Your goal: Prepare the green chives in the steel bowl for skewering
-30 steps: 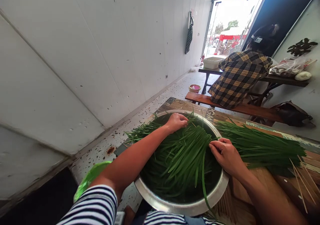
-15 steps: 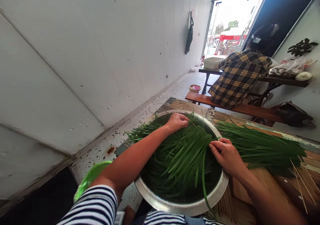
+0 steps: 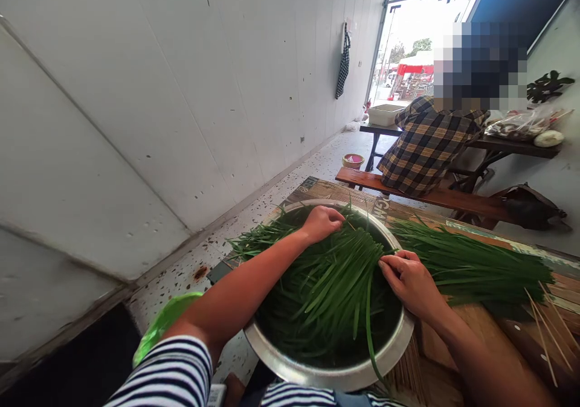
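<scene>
A big steel bowl [image 3: 290, 368] full of long green chive leaves [image 3: 330, 292] stands in front of me on a wooden table [image 3: 457, 371]. My left hand [image 3: 322, 222] reaches over the far side of the bowl, its fingers closed on a few leaves. At the bowl's right rim, my right hand [image 3: 410, 279] pinches some leaves between thumb and fingers. A second bundle of chives [image 3: 471, 262] lies on the table to the right of the bowl.
Thin bamboo skewers [image 3: 548, 325] lie at the table's right. A person in a plaid shirt [image 3: 428, 144] sits on a bench [image 3: 435, 195] beyond, at another table with a white tub [image 3: 384, 113]. A white wall runs along the left. A green bag [image 3: 165, 322] lies on the floor.
My left hand has shifted very slightly to the right over the leaves. My right hand has stayed where it was.
</scene>
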A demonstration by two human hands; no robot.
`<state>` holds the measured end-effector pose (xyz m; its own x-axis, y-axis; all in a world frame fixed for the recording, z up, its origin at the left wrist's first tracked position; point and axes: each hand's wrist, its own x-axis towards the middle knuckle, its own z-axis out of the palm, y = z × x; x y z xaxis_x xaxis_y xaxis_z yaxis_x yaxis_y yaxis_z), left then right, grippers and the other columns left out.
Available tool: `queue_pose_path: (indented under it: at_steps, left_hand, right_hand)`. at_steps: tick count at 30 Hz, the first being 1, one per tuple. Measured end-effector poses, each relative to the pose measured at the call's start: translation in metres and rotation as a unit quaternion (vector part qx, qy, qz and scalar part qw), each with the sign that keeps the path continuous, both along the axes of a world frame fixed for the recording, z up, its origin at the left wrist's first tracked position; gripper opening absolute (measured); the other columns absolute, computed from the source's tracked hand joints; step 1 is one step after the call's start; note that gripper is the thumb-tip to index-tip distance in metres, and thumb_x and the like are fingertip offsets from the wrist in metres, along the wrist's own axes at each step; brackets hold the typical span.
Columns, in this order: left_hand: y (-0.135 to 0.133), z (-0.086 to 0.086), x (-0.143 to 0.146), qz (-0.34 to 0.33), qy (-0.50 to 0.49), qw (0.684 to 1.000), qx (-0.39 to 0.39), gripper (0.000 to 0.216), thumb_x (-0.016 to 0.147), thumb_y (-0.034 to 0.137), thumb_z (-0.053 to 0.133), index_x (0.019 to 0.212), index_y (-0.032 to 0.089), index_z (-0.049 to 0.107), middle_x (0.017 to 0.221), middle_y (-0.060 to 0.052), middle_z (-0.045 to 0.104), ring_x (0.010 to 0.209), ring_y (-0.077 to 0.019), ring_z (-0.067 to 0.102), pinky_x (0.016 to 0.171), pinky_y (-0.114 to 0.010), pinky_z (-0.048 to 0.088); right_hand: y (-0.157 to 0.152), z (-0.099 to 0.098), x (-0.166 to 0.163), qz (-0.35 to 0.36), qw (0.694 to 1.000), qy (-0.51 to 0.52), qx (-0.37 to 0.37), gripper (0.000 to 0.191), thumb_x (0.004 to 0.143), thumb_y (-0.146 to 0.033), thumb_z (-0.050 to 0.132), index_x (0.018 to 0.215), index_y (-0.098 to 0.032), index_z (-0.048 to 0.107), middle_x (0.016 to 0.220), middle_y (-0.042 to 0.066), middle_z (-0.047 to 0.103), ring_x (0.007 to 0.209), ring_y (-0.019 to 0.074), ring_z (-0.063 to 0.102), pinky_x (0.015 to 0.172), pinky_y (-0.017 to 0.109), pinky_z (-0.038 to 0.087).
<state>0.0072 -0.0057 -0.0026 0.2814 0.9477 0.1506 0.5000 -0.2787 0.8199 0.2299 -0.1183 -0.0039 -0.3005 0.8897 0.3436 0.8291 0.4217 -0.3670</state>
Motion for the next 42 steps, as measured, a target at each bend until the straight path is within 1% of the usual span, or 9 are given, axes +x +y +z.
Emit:
queue_pose_path:
  at_steps: [7,12,17,23,27,30,34,37,42]
  left_hand:
    - [-0.011,0.002,0.008,-0.011,0.037,0.998,0.052,0.022,0.071,0.016,0.057,0.084,0.014,0.074,0.078,-0.005,0.071,0.073,-0.0132,0.062,0.070,-0.021,0.047]
    - [-0.026,0.017,0.015,-0.055,0.031,0.997,0.050,0.020,0.070,0.017,0.059,0.084,0.014,0.074,0.082,-0.004,0.072,0.073,-0.0129,0.063,0.071,-0.020,0.047]
    - [-0.015,0.024,0.004,0.063,0.039,0.996,0.045,0.026,0.078,0.031,0.054,0.080,0.012,0.073,0.076,-0.006,0.071,0.072,-0.0146,0.063,0.068,-0.022,0.047]
    - [-0.004,0.019,-0.004,0.111,0.064,0.990,0.062,0.026,0.076,0.023,0.058,0.096,0.012,0.070,0.083,-0.007,0.070,0.075,-0.0151,0.062,0.072,-0.024,0.047]
    - [-0.001,0.019,-0.010,0.152,0.134,0.971,0.127,0.024,0.080,0.024,0.052,0.093,0.015,0.071,0.085,-0.008,0.069,0.079,-0.0162,0.061,0.076,-0.026,0.046]
    - [0.002,0.012,-0.010,0.104,0.201,0.962,0.155,0.024,0.079,0.032,0.055,0.088,0.017,0.072,0.088,-0.008,0.068,0.084,-0.0176,0.060,0.079,-0.028,0.045]
    - [0.002,0.003,-0.002,0.046,0.269,0.959,0.077,0.024,0.072,0.035,0.063,0.087,0.019,0.072,0.087,-0.006,0.069,0.084,-0.0180,0.060,0.078,-0.028,0.045]
    - [-0.001,0.006,0.001,0.052,0.232,0.971,0.029,0.020,0.074,0.028,0.060,0.087,0.019,0.072,0.086,-0.004,0.070,0.082,-0.0160,0.061,0.077,-0.025,0.046]
    - [-0.003,0.015,-0.003,0.076,0.046,0.996,-0.019,0.022,0.072,0.024,0.060,0.086,0.013,0.072,0.081,-0.006,0.070,0.076,-0.0145,0.062,0.072,-0.023,0.047]
  right_hand:
    - [0.001,-0.001,0.000,0.005,1.000,-0.005,-0.006,0.030,0.086,-0.033,0.043,0.070,-0.020,0.066,0.054,0.001,0.059,0.071,0.0170,0.055,0.075,0.029,0.042]
    - [0.001,-0.001,0.000,0.004,1.000,0.001,0.001,0.030,0.087,-0.032,0.044,0.071,-0.020,0.066,0.058,0.002,0.061,0.072,0.0168,0.055,0.074,0.029,0.042]
    - [0.001,-0.001,0.000,0.007,1.000,0.001,0.009,0.029,0.086,-0.033,0.044,0.071,-0.021,0.066,0.057,0.001,0.061,0.071,0.0165,0.056,0.074,0.029,0.042]
    - [0.000,0.001,0.000,0.014,1.000,-0.005,0.016,0.030,0.086,-0.032,0.044,0.069,-0.021,0.066,0.053,0.000,0.059,0.071,0.0165,0.057,0.074,0.029,0.042]
    - [0.000,0.001,0.000,0.013,1.000,-0.007,0.011,0.030,0.087,-0.032,0.044,0.072,-0.020,0.066,0.055,0.000,0.061,0.070,0.0161,0.057,0.075,0.029,0.042]
    - [0.000,0.001,0.000,0.010,1.000,-0.006,0.012,0.029,0.086,-0.033,0.044,0.072,-0.020,0.066,0.053,0.000,0.060,0.070,0.0162,0.057,0.075,0.029,0.042]
    - [0.001,0.001,0.000,0.010,1.000,-0.006,0.009,0.030,0.086,-0.033,0.043,0.070,-0.021,0.066,0.053,0.000,0.060,0.069,0.0162,0.057,0.075,0.030,0.042]
    - [0.000,0.003,-0.001,0.011,1.000,-0.002,0.009,0.030,0.086,-0.033,0.043,0.069,-0.021,0.066,0.053,0.000,0.060,0.068,0.0162,0.057,0.074,0.030,0.042]
    - [-0.001,0.006,-0.003,0.010,1.000,0.000,0.010,0.030,0.086,-0.032,0.043,0.068,-0.022,0.065,0.056,0.001,0.061,0.070,0.0168,0.057,0.073,0.030,0.042]
